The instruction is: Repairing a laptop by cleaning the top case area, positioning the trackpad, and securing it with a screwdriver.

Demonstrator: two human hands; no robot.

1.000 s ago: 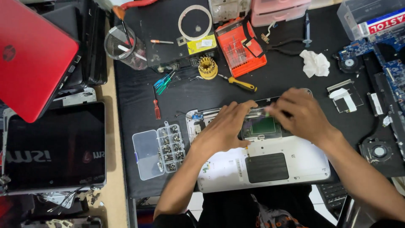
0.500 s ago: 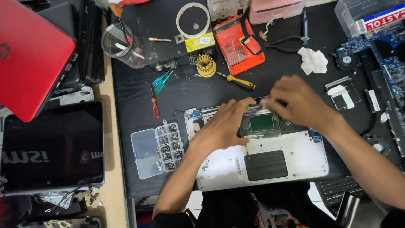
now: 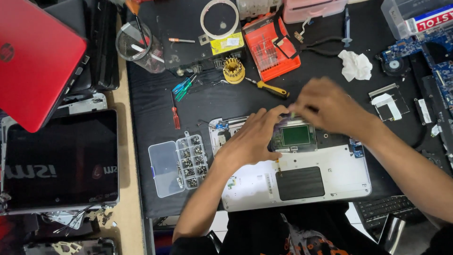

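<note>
Two hands, left [image 3: 250, 141] and right [image 3: 330, 111], gripping green board [image 3: 296, 135], long axis left-right, on white laptop shell [image 3: 330, 174]

Bright, even overhead light, soft shadows; right hand [image 3: 330, 109] seems motion-blurred.

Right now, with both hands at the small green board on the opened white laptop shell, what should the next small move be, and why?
Probably ease the green board up and clear of the white laptop shell. The left hand rests at its left edge and the right hand pinches near its top edge, so both already bracket it. Whether any cable or screw holds it is not visible, so lift gently.
</note>
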